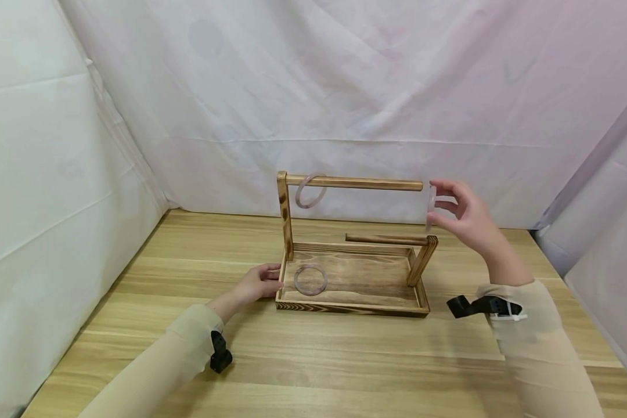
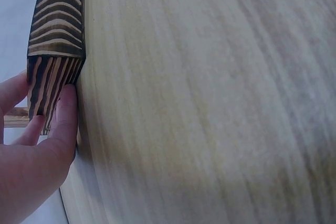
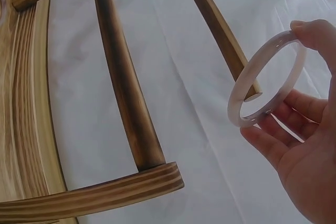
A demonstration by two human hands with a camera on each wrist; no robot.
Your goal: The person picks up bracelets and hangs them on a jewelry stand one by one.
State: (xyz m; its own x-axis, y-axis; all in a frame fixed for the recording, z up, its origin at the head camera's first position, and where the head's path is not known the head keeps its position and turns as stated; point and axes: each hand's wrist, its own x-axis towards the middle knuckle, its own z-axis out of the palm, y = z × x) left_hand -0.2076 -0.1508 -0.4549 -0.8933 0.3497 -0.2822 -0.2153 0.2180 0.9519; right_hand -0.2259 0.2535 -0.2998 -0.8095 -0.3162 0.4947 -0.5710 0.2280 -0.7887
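My right hand (image 1: 462, 215) pinches a pale translucent bangle (image 3: 242, 88) between thumb and fingertips. It is upright at the free end of the stand's upper bar (image 1: 366, 183). In the right wrist view, the bar's tip overlaps the bangle's opening. A second bangle (image 1: 301, 196) hangs on that bar near its left post. A third bangle (image 1: 310, 293) lies flat at the left of the wooden stand's tray (image 1: 352, 309). My left hand (image 1: 258, 283) grips the tray's left end, its thumb and fingers against the dark-grained wood (image 2: 52, 80).
The stand's shorter lower bar (image 1: 386, 238) runs left from a short right-hand post (image 1: 422, 261). A wood-grain table (image 1: 319, 360) is beneath the stand. White cloth (image 1: 397, 87) hangs behind and at both sides. Each wrist carries a black camera mount (image 1: 483, 306).
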